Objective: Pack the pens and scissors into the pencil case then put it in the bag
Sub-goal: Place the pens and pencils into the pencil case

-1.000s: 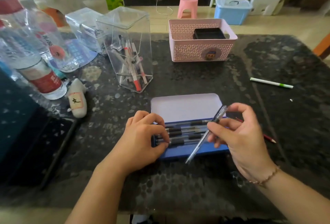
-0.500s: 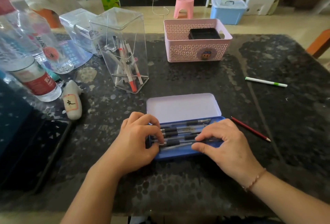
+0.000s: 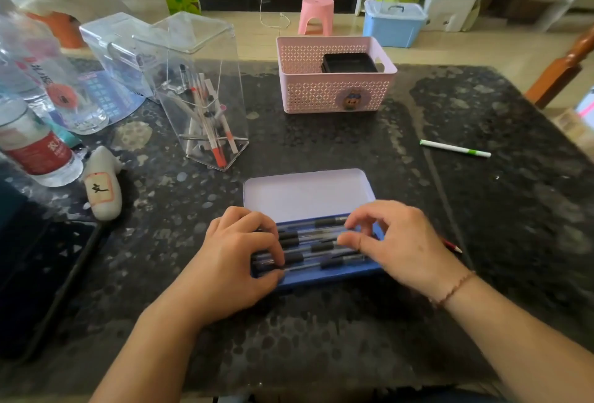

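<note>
Both hands are resting curled, gripping nothing, left hand (image 3: pixel 236 256) and right hand (image 3: pixel 397 242) pressing fingertips on pens (image 3: pixel 316 250) lying inside the open pencil case (image 3: pixel 308 193), green pen (image 3: pixel 454 148) sitting well right of it.

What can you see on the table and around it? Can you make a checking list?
Surface: dark speckled table, bare near the front edge.
Job's things: open blue pencil case with pens lying in a row; green-and-white pen and red pencil lie outside; scissors and bag not seen.
Clutter: clear pen holder, pink basket, water bottles.
Fingers: left hand and right hand rest on the pens.
Cables: white cord on the floor.
Surroundings: pink stool, blue box.
</note>
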### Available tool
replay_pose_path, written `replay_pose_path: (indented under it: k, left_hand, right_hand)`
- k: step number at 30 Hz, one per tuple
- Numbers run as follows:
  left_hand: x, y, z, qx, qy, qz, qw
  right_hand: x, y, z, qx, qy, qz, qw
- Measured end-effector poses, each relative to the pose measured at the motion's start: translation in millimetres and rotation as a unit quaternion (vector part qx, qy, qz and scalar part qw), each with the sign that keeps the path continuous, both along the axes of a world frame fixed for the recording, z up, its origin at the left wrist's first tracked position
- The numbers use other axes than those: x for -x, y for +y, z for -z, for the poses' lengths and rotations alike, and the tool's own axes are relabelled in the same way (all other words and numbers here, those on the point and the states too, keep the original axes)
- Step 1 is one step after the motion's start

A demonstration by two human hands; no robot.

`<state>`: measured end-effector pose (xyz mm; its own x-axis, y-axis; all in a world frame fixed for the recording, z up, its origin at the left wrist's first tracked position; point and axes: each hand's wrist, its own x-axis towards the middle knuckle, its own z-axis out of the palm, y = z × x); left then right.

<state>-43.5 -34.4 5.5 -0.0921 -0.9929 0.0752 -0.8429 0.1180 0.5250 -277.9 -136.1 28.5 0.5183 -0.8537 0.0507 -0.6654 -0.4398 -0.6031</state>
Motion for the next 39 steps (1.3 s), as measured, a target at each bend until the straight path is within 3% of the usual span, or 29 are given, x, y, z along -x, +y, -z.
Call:
replay_pose_path:
  k: [2,6,7,9,12,16,21,27,30,34,39]
  left_hand:
    - [0,0,0,0.001,0.003,-0.001,1.000]
    - [3,-2,-1,0.013,0.002,-0.001,1.000]
    - [4,-3,0,0.014,-0.001,-0.001,1.000]
    - [5,-3,1,0.016,-0.005,-0.003,1.000]
    - [6,-3,2,0.018,-0.007,-0.004,1.000]
    - [3,-3,1,0.019,0.042,-0.016,0.999]
    - [-4,-6,1,0.072,0.075,-0.116,0.988]
    - [-4,-5,2,0.054,0.045,-0.096,0.993]
    - [-4,-3,-2,0.043,0.068,-0.062,0.995]
    - [-6,3,-5,-0.031,0.080,-0.020,0.996]
    - [-3,2,1,-0.072,0.028,-0.035,0.996]
  right_hand:
    - [32,-21,-7,0.014,-0.005,0.085,0.996]
    - [91,-41,3,0.022,0.257,0.147,0.955]
    - [97,-40,10,0.013,0.269,0.149,0.952]
    - [102,-38,22,0.026,0.239,0.144,0.960]
    - [93,-31,19,0.119,0.176,0.124,0.969]
    - [36,10,-9,0.233,0.052,-0.058,0.969]
    - [-21,42,9,0.276,0.098,-0.165,0.942]
    - [-40,51,23,0.217,0.115,-0.200,0.949]
    - [-36,51,20,0.192,0.114,-0.181,0.958]
    - [-10,33,9,0.236,0.107,-0.137,0.956]
    - [78,-95,-8,0.222,0.123,0.141,0.957]
